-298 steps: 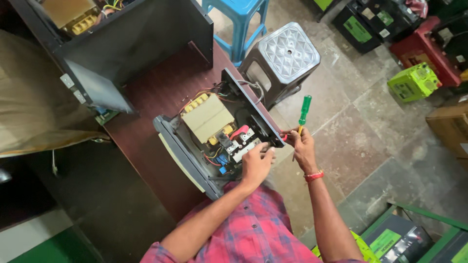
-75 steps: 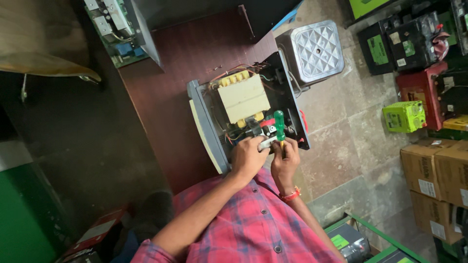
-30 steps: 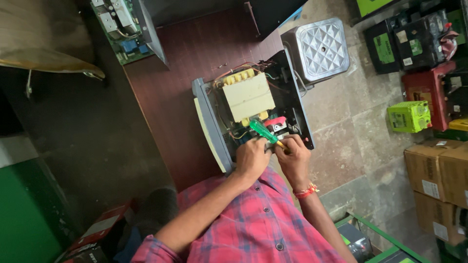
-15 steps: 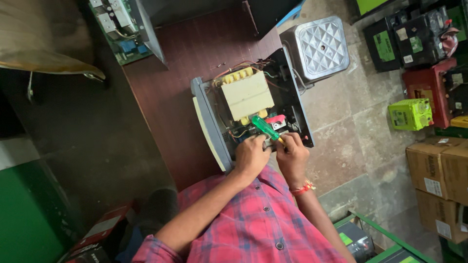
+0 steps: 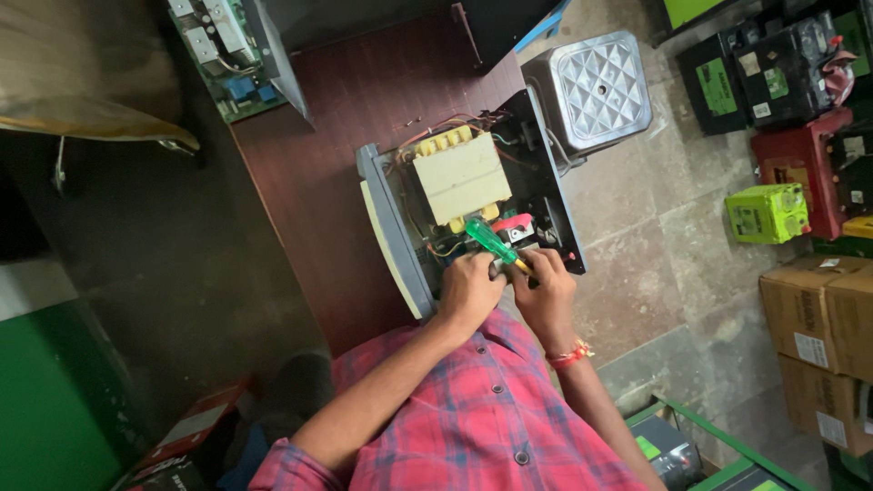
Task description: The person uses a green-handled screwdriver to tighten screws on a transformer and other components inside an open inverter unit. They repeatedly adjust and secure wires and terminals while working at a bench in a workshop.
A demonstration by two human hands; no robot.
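Left hand: the left hand [image 5: 468, 289] is curled down inside the near end of the open unit [image 5: 473, 195], fingers closed on something small; what exactly, I cannot tell.
Right hand: the right hand [image 5: 544, 289] is clamped on the shaft end of the green-handled screwdriver [image 5: 491, 242], touching the left hand, so both hands meet over one spot.
Screwdriver: handle tilts up and to the far left, tip buried by the fingers, likely so it bears down on a fixing in the near end.
Unit: lid off, lying on the dark red counter [image 5: 364, 100], big cream transformer [image 5: 461, 177] in its far half, wires around it.
Edges: the unit's right side overhangs the counter edge, floor below.
Open room: bare counter to the far left; the metal stool [image 5: 591, 91] stands just beside the unit's far right corner, so that side is tight.
Far corner: a green circuit board [image 5: 227, 55] sits well apart.
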